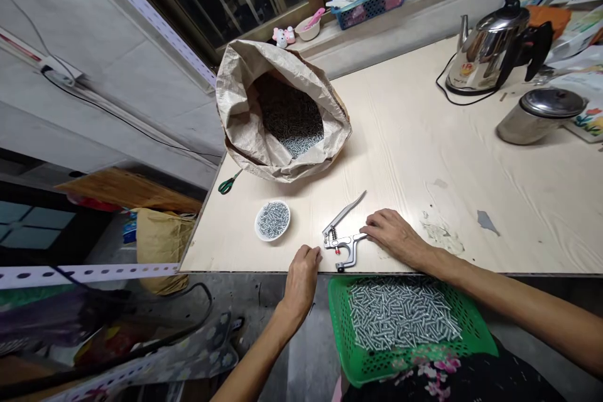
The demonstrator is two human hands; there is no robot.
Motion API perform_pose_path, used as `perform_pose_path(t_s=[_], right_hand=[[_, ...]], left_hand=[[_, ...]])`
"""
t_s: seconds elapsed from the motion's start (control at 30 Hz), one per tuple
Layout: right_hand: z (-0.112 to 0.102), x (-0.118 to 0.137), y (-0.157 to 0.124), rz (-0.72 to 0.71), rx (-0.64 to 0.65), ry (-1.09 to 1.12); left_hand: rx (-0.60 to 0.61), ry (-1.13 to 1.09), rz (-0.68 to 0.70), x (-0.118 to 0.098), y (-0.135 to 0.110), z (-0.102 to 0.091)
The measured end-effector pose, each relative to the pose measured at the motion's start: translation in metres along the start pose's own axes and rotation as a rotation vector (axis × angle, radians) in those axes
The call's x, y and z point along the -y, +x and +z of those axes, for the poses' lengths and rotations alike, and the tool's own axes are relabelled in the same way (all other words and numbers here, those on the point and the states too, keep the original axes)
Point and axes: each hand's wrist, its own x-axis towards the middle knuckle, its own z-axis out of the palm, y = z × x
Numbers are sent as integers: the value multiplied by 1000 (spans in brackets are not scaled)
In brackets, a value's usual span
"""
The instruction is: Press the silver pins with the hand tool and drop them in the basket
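Snap fastener pliers [351, 242] with silver handles spread apart lie near the table's front edge. My right hand [393, 233] is at their right side, its fingers closed over the end of the lower handle. Just left of the pliers' jaw, my left hand [302, 273] rests at the table edge with fingers curled together; anything in them is too small or hidden to make out. A white bowl [273, 239] full of small silver screw-like pieces stands to the left. Below the edge, a green basket [339, 326] holds many more such metal pieces.
A large open sack [240, 100] of metal pieces stands at the back left. Green-handled scissors [227, 185] lie beside it. At the far right are a steel kettle [485, 53] and a lidded metal canister [532, 119]. A blue basket [377, 6] sits on the sill.
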Motion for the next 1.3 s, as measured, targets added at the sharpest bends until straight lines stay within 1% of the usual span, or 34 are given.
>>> perform_pose_path(t_s=[0.13,0.23,0.33,0.43,0.63,0.7,0.77,0.8,0.87,0.97,1.03,1.07,1.2,1.3], right_hand=[[0,0,0,-14,-3,-15],[-3,1,0,-56,10,-57],[-6,2,1,-84,21,-127],[-6,3,1,-87,31,-168],[-3,2,1,-53,21,-152],[-3,2,2,-64,9,-153],[-3,3,2,-90,-11,-164],[-4,3,2,-102,-22,-172],[-6,4,2,-119,-41,-190],[-9,6,2,-135,-59,-210],[-10,7,2,-148,-70,-225],[-11,8,2,-155,-74,-233],[-11,7,1,-177,-83,-244],[-11,7,0,-178,-84,-242]], left_hand=[[-2,169,38,1,-2,4],[-20,164,43,2,-1,4],[-51,152,-23,3,-1,5],[-61,185,-72,4,-3,5],[-83,305,-73,4,-9,7],[-83,284,-61,3,-9,5],[-87,161,-75,1,-7,1],[-92,56,-105,0,-5,-2],[-71,-231,-218,-3,0,-7],[37,-710,-429,-10,7,-12],[106,-896,-506,-15,11,-12],[117,-934,-524,-17,12,-12],[130,-959,-549,-25,14,-10],[175,-975,-567,-29,16,-11]])
